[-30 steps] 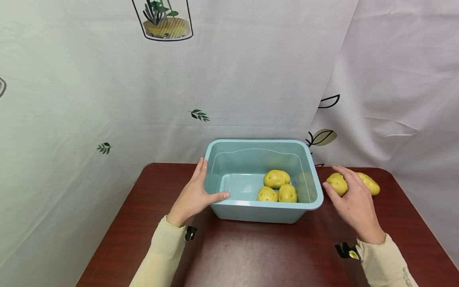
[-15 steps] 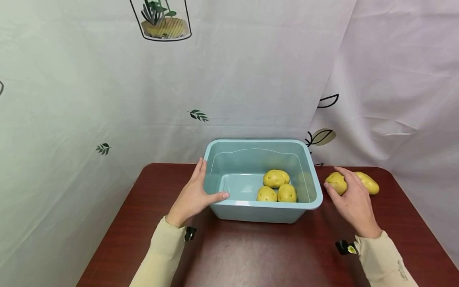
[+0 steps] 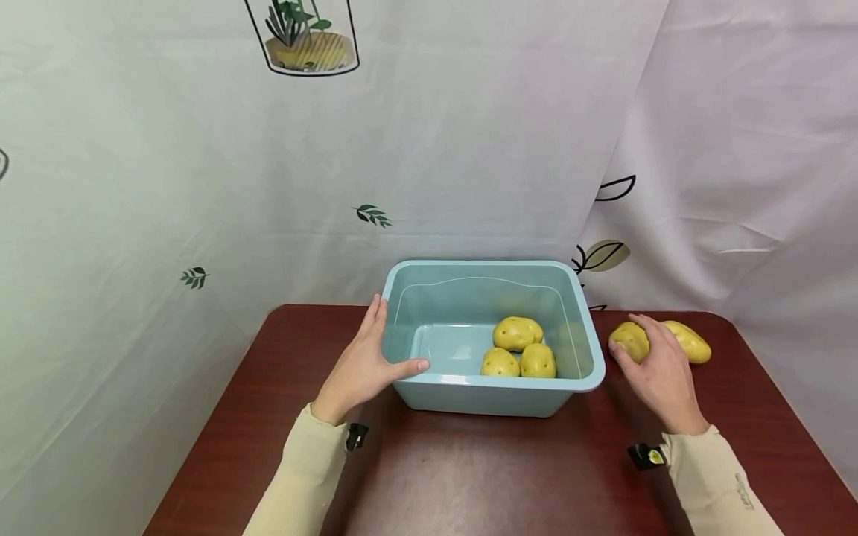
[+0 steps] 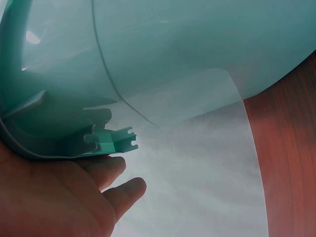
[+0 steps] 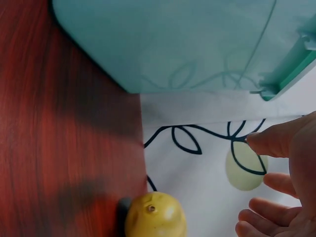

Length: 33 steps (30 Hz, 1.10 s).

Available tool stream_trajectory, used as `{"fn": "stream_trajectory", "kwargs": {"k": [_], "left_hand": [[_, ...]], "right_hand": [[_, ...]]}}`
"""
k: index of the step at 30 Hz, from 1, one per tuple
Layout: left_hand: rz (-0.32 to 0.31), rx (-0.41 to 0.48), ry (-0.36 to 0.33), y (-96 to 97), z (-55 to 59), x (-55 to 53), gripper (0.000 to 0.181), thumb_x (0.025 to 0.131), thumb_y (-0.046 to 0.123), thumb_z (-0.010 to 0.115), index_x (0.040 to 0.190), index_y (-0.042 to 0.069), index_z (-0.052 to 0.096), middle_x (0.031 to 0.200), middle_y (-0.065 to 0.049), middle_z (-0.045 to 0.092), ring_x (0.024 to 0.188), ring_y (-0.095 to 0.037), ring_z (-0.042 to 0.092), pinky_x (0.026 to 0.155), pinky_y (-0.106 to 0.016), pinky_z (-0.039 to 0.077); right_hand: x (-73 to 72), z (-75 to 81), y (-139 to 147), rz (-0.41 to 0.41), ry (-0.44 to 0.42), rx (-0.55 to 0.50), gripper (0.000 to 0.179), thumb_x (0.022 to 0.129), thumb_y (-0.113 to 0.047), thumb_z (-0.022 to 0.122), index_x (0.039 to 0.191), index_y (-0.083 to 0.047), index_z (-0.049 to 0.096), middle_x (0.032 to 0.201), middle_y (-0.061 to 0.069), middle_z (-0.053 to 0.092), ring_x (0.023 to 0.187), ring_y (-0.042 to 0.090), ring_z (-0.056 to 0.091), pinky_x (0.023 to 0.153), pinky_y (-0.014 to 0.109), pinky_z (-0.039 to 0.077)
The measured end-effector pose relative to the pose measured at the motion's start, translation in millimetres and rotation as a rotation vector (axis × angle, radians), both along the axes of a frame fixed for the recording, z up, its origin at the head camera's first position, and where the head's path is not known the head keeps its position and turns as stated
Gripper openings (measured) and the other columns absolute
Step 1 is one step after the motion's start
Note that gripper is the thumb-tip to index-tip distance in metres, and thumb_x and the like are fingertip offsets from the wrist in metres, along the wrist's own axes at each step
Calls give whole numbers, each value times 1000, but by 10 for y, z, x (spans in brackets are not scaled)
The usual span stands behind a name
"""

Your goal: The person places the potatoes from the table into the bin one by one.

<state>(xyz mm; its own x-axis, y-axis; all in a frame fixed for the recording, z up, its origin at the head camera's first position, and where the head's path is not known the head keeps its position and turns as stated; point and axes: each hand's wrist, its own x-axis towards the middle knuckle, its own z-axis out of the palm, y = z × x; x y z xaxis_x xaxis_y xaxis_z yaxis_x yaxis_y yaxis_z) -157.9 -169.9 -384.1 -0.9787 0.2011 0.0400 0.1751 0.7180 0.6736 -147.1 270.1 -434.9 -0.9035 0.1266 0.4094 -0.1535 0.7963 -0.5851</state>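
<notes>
A light blue plastic bin (image 3: 482,398) stands on the table with three yellow potatoes (image 3: 518,334) grouped in its right half. At its front left corner is my left hand (image 3: 358,372), thumb lying over the front rim and straight fingers along the outer left side. From the left wrist, those fingers (image 4: 124,195) extend just beneath the bin's rim. Right of the bin, my right hand (image 3: 660,376) hovers over two more potatoes (image 3: 689,342), partly covering them. In the right wrist view, its fingers are spread and apart from a potato (image 5: 155,217), holding nothing.
The dark red wooden table (image 3: 442,469) has its back edge close to a white cloth (image 3: 469,149) printed with leaves. The bin stands near that back edge. Each wrist wears a small black device (image 3: 646,455).
My right hand has shifted very slightly over the potatoes on the table. The left hand, the bin and all the potatoes stay where they were.
</notes>
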Motion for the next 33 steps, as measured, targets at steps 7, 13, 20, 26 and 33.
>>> {"fn": "stream_trajectory", "kwargs": {"k": [7, 13, 20, 26, 33], "left_hand": [[1, -1, -3, 3, 9, 2, 127, 74, 73, 74, 162, 18, 2, 166, 15, -8, 151, -24, 21, 113, -53, 35], [4, 2, -8, 6, 15, 8, 127, 74, 72, 75, 163, 18, 2, 166, 15, -8, 151, -24, 22, 112, -53, 35], [7, -8, -7, 8, 15, 6, 129, 72, 77, 72, 163, 18, 1, 166, 16, -8, 151, -23, 21, 112, -53, 35], [5, -7, -4, 7, 14, 2, 128, 73, 74, 73, 163, 18, 2, 166, 15, -8, 151, -23, 21, 112, -53, 35], [4, -9, -5, 7, 6, -5, 128, 72, 77, 72, 163, 18, 2, 166, 15, -8, 151, -23, 21, 112, -53, 36]], "right_hand": [[-78, -69, 43, 12, 5, 14, 57, 90, -17, 72, 137, 8, 52, 138, 33, 48, 126, 52, 42, 102, 67, 33], [-147, -104, 61, 19, -1, 20, 58, 89, -18, 73, 135, 11, 52, 138, 36, 46, 127, 52, 41, 104, 65, 32], [-208, -142, 80, 1, -42, 36, 61, 90, -20, 73, 135, 13, 50, 139, 36, 44, 128, 53, 40, 103, 66, 32], [-249, -199, 114, -7, -62, 38, 62, 90, -21, 72, 136, 13, 49, 140, 36, 44, 128, 54, 39, 102, 67, 32], [-256, -258, 126, -8, -100, 42, 62, 90, -22, 72, 136, 12, 48, 142, 39, 40, 130, 55, 36, 103, 67, 32]]}}
